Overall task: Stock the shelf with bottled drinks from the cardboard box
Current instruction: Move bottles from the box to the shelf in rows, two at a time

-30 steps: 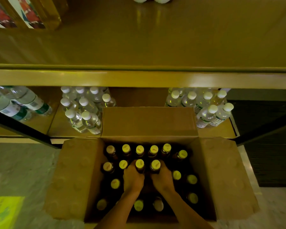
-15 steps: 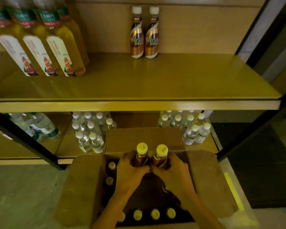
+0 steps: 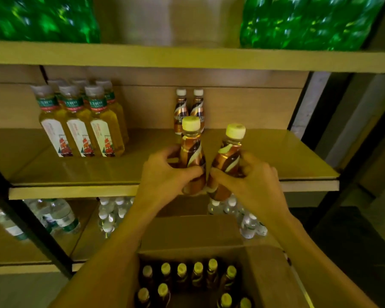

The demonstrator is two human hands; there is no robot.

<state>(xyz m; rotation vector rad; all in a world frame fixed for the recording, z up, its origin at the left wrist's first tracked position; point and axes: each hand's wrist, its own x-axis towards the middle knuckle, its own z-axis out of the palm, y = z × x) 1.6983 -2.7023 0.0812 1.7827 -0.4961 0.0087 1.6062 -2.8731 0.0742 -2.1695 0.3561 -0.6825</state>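
Observation:
My left hand (image 3: 165, 174) grips a brown coffee bottle with a pale cap (image 3: 191, 143), held upright at the front edge of the middle shelf (image 3: 76, 192). Beside it my right hand (image 3: 251, 178) grips a second coffee bottle (image 3: 228, 156), tilted slightly right. Both bottles hover just in front of the shelf board. Two matching bottles (image 3: 188, 105) stand at the back of that shelf. Below, the open cardboard box (image 3: 269, 276) holds several more capped bottles (image 3: 196, 274).
Several yellow drink bottles (image 3: 80, 127) stand on the middle shelf's left. Green packs (image 3: 302, 21) sit on the top shelf. Water bottles (image 3: 111, 214) fill the lower shelf behind the box. A black upright (image 3: 27, 216) crosses the left side.
Both hands lifted a bottle each out of the box and raised them to the middle shelf's front edge. The view tilted up from the box to the shelves.

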